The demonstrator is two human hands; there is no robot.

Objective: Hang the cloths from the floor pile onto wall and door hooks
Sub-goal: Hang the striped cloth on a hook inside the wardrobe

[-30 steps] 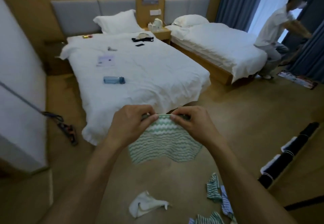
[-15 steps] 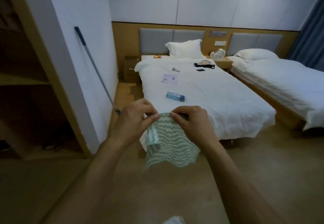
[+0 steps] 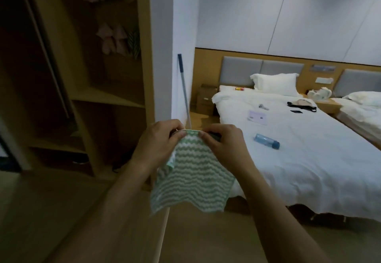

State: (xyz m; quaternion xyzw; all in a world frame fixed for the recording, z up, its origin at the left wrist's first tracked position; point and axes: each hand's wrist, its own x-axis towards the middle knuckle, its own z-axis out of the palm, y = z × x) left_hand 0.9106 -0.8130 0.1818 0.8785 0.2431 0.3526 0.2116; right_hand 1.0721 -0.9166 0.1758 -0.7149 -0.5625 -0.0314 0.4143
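Green-and-white zigzag terry, the cloth (image 3: 191, 178) hangs limp between the two hands, out in front of the person at chest height; it looks light, soft and floppy, likely to sag or slip off unless taken by its top hem. The left hand (image 3: 158, 145) and right hand (image 3: 223, 145) each pinch that hem, apparently working at its middle. Beyond the left hand stands an open wardrobe (image 3: 86, 77) with cloths (image 3: 117, 40) already hanging inside; a mop handle (image 3: 184, 89) leans just past the hands, and the bed (image 3: 299, 149) lies beyond the right hand.
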